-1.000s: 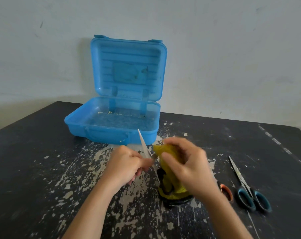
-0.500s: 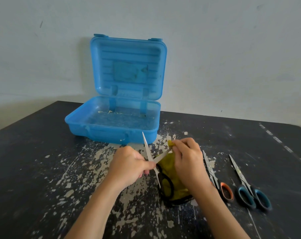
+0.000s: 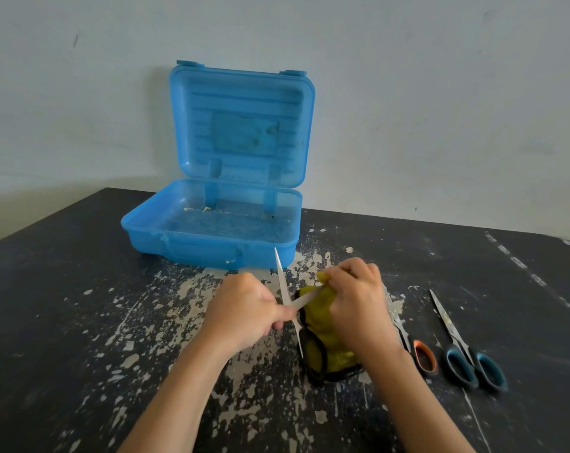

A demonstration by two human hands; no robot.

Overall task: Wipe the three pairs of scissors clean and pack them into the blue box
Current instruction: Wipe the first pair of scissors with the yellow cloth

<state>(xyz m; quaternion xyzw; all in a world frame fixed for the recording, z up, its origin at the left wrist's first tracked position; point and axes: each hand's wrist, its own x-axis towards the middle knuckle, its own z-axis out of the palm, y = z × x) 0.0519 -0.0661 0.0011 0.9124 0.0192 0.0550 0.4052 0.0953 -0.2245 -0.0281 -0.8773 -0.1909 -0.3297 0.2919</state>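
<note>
Change from half a second ago: little. Both hands sit in nearly the same spot at lower centre of the frame. The right hand (image 3: 358, 302) now covers more of the blades of the orange-handled scissors (image 3: 424, 354) behind it. Against one second ago, the second blade of the held pair has come out of the cloth and shows between the hands.

Work piece: black-handled scissors (image 3: 282, 282), blades spread in a V. One pale blade points up toward the box front; the other runs right into the yellow cloth (image 3: 319, 315). The handle loops (image 3: 319, 376) lie low on the table, partly under the cloth. The left hand (image 3: 244, 310) has its fingers curled tight, grasping the pair near where the blades cross. The right hand's fingers are bent, pinching the cloth around the second blade.

Blue box (image 3: 195, 250): upper centre, open, lid (image 3: 241, 125) upright against the wall (image 3: 440, 109). The tray holds only some pale scraps (image 3: 205, 209) along its back edge.

Surroundings: black table (image 3: 81, 322), paint worn off in pale patches around the hands. The orange-handled scissors lie just right of the right wrist, one loop and a short piece of blade visible. The blue-handled scissors (image 3: 455, 335) lie beside them further right, closed, tips pointing away, unobstructed.
</note>
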